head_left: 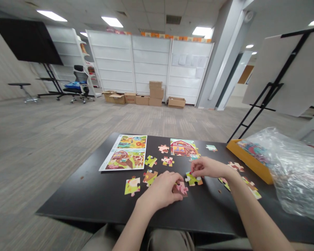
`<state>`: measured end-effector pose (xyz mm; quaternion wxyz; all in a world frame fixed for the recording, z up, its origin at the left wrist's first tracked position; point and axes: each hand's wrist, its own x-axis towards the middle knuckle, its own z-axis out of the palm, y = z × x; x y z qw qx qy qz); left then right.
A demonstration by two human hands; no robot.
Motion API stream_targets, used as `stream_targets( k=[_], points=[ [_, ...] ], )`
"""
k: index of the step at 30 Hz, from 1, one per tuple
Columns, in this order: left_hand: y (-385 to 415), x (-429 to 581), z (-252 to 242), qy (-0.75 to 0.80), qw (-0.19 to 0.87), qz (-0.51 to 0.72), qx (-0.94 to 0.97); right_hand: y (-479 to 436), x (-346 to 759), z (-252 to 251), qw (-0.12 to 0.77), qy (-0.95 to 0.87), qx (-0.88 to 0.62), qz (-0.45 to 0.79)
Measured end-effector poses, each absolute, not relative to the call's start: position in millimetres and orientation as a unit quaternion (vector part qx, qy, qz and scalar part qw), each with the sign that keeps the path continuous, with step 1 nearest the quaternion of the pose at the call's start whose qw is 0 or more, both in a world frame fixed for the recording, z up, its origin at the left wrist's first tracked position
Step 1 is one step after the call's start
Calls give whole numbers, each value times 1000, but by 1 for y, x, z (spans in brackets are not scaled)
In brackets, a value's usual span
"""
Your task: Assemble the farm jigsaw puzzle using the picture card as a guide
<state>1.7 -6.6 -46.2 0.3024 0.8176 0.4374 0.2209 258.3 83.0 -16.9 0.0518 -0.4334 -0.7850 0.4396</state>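
Currently, right hand [209,168] pinches a jigsaw piece [193,179] (light, stiff card; hold by edges). Left hand [159,191], fingers [174,188] pressed together, touches a second piece [181,189].

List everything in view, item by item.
table: 1, black, foreground
picture sheet: 1, multicoloured, table's left
barn puzzle section: 1, red and teal, far table edge
loose jigsaw pieces: about twelve, multicoloured, scattered on table
tray: 1, orange, table's right edge
plastic bag: 1, clear, over tray's right
cardboard boxes: several, brown, by far wall
office chair: 1, black and white, far left
left hand: 1, on a pink piece
right hand: 1, on a green piece
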Motion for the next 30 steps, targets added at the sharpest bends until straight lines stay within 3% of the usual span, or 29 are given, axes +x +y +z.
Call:
stream_targets(
  k=[6,12,16,19,24,30],
  points=[
    [-4,6,-46,479,334,324,745,76,242,-9,185,-769,-409,454],
    [7,-19,-37,461,357,361,728,64,201,-34,240,-761,-338,500],
    [14,-66,-32,506,344,336,716,67,195,-48,231,-849,-383,283],
    [18,-96,-33,584,260,364,678,69,195,-52,184,-893,-390,128],
    [20,-109,-42,623,203,340,675,67,191,-55,133,-910,-382,89],
    [9,-88,-40,573,307,319,690,67,192,-52,135,-905,-386,117]
  ],
)
